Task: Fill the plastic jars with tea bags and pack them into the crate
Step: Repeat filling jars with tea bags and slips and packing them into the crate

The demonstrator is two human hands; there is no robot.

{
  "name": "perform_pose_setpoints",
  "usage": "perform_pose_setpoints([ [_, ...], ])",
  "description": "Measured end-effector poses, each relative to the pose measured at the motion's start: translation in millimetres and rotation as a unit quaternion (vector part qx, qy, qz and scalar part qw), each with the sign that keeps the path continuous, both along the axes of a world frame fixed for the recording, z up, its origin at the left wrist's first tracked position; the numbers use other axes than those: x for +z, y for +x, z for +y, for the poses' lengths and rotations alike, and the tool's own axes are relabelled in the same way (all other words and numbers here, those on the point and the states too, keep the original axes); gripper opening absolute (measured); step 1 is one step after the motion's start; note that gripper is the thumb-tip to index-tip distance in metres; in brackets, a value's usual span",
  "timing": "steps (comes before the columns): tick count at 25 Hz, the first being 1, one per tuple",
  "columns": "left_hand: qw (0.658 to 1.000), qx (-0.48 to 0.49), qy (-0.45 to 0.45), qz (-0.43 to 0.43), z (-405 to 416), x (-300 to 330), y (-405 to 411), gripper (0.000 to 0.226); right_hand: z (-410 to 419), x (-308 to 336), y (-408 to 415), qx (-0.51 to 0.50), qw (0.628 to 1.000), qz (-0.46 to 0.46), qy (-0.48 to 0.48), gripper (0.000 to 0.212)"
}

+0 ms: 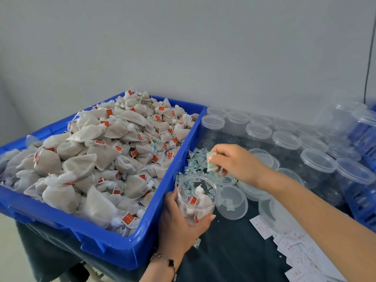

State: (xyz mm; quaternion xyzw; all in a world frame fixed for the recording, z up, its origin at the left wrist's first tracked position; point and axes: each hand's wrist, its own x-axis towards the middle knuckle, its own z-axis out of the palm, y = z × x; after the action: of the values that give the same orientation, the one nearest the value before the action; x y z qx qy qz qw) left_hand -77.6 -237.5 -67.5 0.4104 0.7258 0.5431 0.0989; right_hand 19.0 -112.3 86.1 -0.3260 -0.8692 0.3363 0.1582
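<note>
Head view: left hand (179, 218) is gripping the open, part-filled jar (195, 197) at the bench's near edge beside the tea-bag bin (142, 237), right hand (234, 161) is pinching a green sachet (211, 162) above it; a loose pinch is risking a drop outside the mouth.

1 blue crate (130, 249) heaped w/ tea bags (97, 159), too many to count; 1 open jar (196, 198) in the left-hand fingers (210, 217), approx. 3 bags inside. 1 green packet (211, 162) pinched in the right-hand fingers (220, 157), a loose pile of more packets (195, 159) just below them. Beyond those fingers, about 15 lidded empty jars (286, 143); near them, several loose lids (232, 202) on the counter (234, 251).
</note>
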Motion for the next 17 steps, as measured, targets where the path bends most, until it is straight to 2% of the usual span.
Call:
perform_pose_setpoints([
  [3,1.000,-0.005,-0.001,0.008,1,-2,-1,0.102,-17,1,0,0.076,0.991,-0.087,0.065,0.021],
  [5,1.000,-0.003,0.001,0.008,1,-1,-1,0.105,-16,-1,4,0.079,0.988,-0.093,0.098,0.017],
  [8,1.000,-0.003,0.012,0.000,1,0,0,0.106,-6,2,29,0.011,0.990,-0.045,0.134,0.015],
  [10,1.000,0.003,0.010,0.000,2,0,-1,0.101,5,0,61,-0.037,0.987,-0.048,0.147,0.014],
  [14,1.000,0.014,0.005,-0.016,9,13,1,0.104,17,-28,150,-0.140,0.975,-0.134,0.111,0.019],
  [17,0.997,-0.037,0.071,-0.016,16,32,16,0.099,11,-56,208,-0.194,0.961,-0.189,0.047,0.033],
])
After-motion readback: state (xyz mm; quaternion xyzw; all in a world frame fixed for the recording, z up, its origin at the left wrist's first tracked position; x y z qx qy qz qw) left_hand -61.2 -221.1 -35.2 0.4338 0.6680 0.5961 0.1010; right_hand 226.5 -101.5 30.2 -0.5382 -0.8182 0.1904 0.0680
